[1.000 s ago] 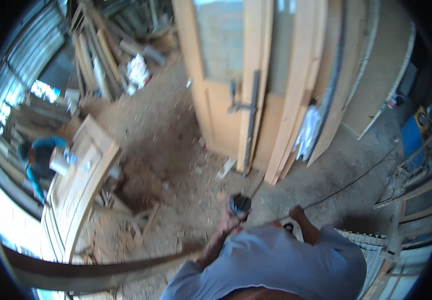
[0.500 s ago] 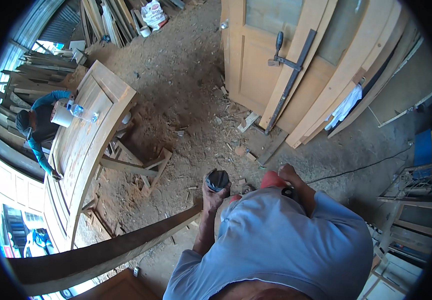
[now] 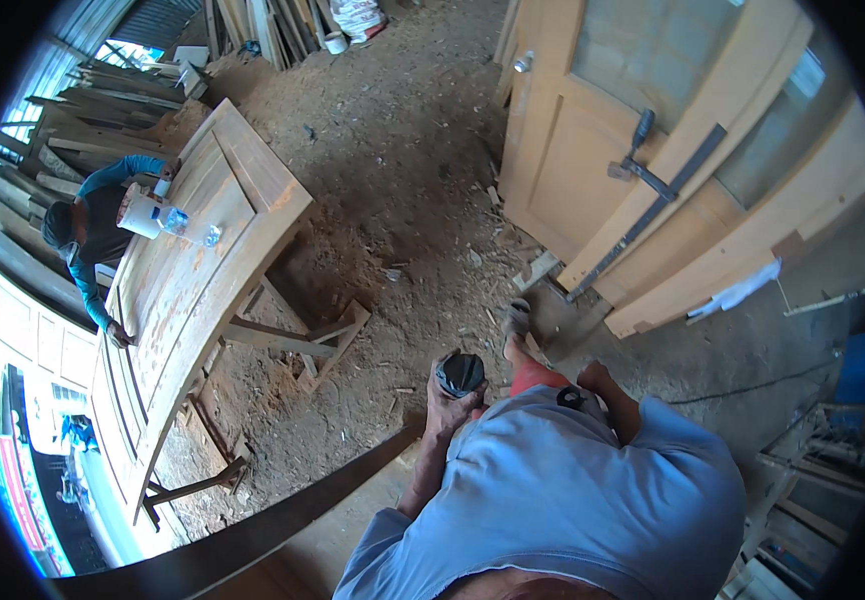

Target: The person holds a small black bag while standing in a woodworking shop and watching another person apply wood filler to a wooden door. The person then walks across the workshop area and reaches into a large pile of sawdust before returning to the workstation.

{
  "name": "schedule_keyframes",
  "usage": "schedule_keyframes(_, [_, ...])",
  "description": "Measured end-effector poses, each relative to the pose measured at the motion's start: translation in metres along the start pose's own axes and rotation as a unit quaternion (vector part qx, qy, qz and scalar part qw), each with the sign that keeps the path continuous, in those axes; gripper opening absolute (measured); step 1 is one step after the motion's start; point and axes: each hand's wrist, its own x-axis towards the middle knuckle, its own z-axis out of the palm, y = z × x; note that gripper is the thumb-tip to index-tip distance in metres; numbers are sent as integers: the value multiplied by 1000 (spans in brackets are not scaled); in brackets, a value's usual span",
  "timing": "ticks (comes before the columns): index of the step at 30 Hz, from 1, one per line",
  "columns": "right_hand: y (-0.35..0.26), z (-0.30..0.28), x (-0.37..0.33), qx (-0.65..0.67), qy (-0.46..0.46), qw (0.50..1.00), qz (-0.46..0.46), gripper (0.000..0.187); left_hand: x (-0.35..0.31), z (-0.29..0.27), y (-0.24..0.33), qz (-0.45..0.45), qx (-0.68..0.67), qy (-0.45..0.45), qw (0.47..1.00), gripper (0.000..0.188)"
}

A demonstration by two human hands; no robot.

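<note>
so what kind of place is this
Most likely a carpentry or door-making workshop: a wooden door lies flat on trestles, more doors lean against the wall, timber offcuts are stacked, and sawdust covers the floor.

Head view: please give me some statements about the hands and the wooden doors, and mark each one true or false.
1. The left hand holds a dark round object. True.
2. The right hand holds the long clamp. False: the clamp leans against the upright door, away from that hand.
3. A door panel lies flat on wooden trestles. True.
4. Nobody else is in view. False: another person bends over the flat panel.
</note>
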Motion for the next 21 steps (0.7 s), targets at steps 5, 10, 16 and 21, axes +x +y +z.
schedule_keyframes(5, [-29, -93, 68, 117, 57, 990, -54, 24, 73, -12, 16, -56, -42, 30, 997, 75])
schedule_keyframes(10, [-30, -160, 169, -36, 30, 980, -195, 26, 160, -19, 44, 5, -32, 47, 998, 73])
schedule_keyframes(16, [-64, -257, 240, 5, -50, 977, -206, 28, 231, -21, 67, 21, -55, 98, 993, 74])
schedule_keyframes(21, [-125, -308, 281, -5, -44, 991, -124, 28, 273, -35, 60, 16, -40, 111, 993, 74])
